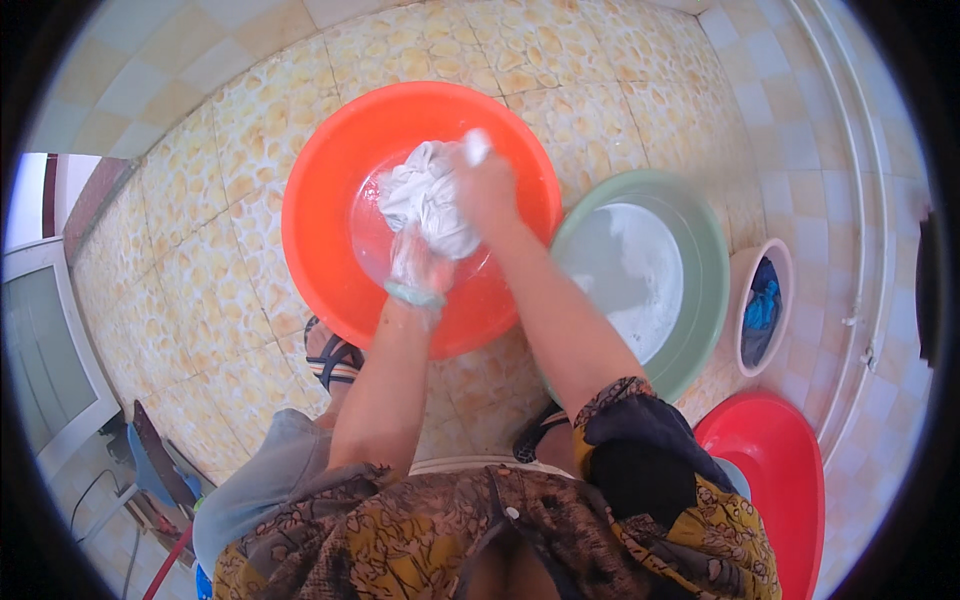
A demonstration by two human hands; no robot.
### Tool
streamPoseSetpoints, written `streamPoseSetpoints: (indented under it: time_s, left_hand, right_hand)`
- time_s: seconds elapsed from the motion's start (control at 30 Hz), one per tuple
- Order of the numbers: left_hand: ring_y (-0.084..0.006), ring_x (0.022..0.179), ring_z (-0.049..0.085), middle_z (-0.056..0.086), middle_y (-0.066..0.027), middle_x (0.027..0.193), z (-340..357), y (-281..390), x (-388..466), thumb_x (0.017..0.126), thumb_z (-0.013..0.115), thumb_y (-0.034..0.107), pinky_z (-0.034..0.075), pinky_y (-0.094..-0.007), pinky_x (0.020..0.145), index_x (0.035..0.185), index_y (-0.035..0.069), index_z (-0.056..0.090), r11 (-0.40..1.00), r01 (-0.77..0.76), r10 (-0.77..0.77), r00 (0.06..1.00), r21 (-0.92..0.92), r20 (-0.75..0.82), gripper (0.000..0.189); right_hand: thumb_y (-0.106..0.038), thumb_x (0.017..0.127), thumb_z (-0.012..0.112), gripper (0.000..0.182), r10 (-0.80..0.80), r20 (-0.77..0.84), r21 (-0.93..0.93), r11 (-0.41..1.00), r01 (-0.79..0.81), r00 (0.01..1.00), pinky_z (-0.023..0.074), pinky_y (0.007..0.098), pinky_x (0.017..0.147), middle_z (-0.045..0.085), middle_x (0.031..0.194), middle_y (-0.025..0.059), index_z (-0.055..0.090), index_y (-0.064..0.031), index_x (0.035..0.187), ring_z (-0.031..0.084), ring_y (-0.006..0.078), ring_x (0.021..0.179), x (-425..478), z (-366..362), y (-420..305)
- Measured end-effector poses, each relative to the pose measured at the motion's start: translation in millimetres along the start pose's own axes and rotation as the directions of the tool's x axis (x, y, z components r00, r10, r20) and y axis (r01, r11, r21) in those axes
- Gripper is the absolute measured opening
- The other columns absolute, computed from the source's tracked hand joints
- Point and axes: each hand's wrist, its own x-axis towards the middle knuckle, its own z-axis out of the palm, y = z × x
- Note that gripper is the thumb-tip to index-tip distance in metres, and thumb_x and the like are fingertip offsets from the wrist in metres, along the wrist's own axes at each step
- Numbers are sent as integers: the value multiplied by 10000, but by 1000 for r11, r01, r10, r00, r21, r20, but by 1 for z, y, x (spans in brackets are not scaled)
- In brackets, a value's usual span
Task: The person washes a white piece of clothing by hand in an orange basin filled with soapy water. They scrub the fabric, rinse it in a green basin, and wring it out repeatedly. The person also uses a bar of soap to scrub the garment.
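Note:
A wet, crumpled white cloth [427, 195] is bunched up in a large orange plastic basin [322, 292] on the floor. Suds cover my left hand [420, 259], which grips the near side of the cloth; a pale green bangle [414, 295] circles that wrist. My right hand [487, 187] is blurred at the cloth's right side. Out of its top sticks a small white thing [477, 146], and whether this is soap or part of the cloth is unclear. Shallow water shows in the bottom of the basin.
Close at the right stands a green basin [701, 277] with sudsy water [630, 277]. Beyond it are a pinkish bin [784, 277] holding dark and blue contents, and a red basin [780, 465]. White pipes [862, 187] run along the tiled wall. My sandalled foot [334, 356] is beside the orange basin.

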Motion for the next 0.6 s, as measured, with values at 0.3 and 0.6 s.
streamPoseSetpoints:
  time_s: [0.3,0.6]
  left_hand:
    - [-227,1194,493,489,-98,1332,-23,17,2,982,458,286,417,-389,999,1346,47,419,975,188,-176,979,-116,107,437]
    - [-223,1174,523,490,-95,1331,-18,-12,6,995,425,207,444,-370,997,1384,47,363,995,102,-102,994,-7,-34,425]
  right_hand:
    - [-309,835,622,385,-393,-30,-65,918,390,919,480,460,799,613,968,262,573,39,991,601,391,927,-97,16,-4]
    - [-235,832,633,303,-398,-160,215,879,426,903,499,455,757,625,933,267,575,29,969,627,388,919,-85,-8,-17]
